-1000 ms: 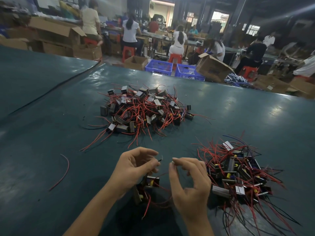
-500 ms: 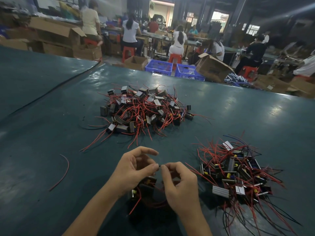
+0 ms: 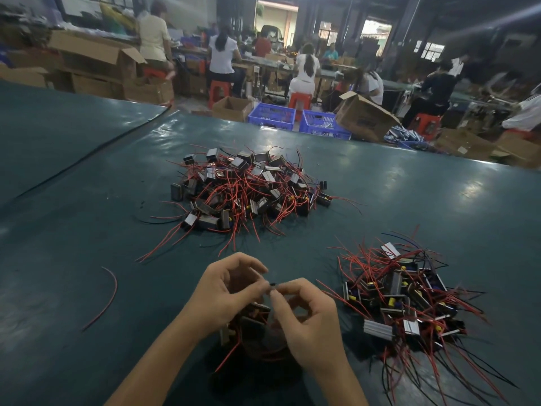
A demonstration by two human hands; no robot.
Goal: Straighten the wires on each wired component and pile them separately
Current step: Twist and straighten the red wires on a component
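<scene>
1. Fingertips (image 3: 261, 289) of both my hands meet above the near edge of the table (image 3: 87, 230), with a short dark wire end (image 3: 272, 285) caught between them.
2. My left hand (image 3: 225, 291) pinches that wire end from the left with thumb and forefinger; its other fingers are bent above.
3. My right hand (image 3: 310, 326) pinches the same wire end from the right, also with thumb and forefinger. The rest of its fingers are loosely curled.
4. The wired component (image 3: 251, 316) I am working on sits just beneath my hands, close to the near edge. Red wire loops out below it. I cannot tell whether it touches the surface.
5. The far pile (image 3: 248, 189) of components, tangled in red wires, lies about mid-surface toward the far edge, well apart from my hands.
6. The right pile (image 3: 404, 300) lies toward the near right corner, just beside my right hand. Its red and black wires splay toward the near edge.
7. A loose red wire (image 3: 108, 294) lies curved on the surface left of my hands, apart from both piles.
8. Beyond the far edge stand blue crates (image 3: 272, 115) and an open cardboard box (image 3: 363, 115), and people sit at benches.
</scene>
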